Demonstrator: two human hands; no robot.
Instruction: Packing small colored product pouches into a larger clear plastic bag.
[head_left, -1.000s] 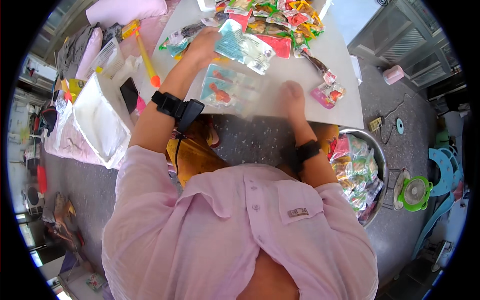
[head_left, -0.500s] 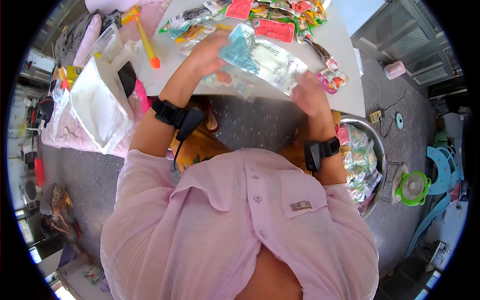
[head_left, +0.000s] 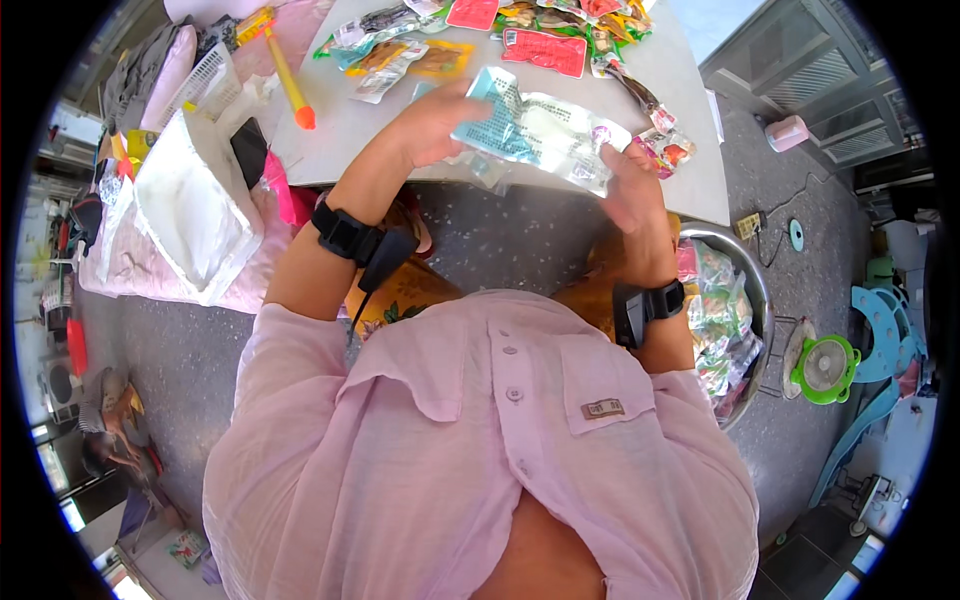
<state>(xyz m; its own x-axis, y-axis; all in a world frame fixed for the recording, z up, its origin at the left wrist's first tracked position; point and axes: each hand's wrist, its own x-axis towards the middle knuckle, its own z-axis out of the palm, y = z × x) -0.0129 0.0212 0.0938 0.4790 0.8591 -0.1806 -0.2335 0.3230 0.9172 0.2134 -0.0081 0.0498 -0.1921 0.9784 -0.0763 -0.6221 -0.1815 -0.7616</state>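
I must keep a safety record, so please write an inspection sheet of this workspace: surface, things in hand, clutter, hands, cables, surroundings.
Surface: pale table, bare in parts.
Things in hand: blue-and-white packet held between both hands; clear packet beneath, partly hidden.
Clutter: coloured packets heaped on the far side; yellow stick with orange tip at the left.
Hands: left hand grips the packet's left end; right hand, its right end.
Cables: black cable below the left wrist device; thin cord on the floor, right.
Surroundings: metal basin of packets and green fan, right; white box, left.
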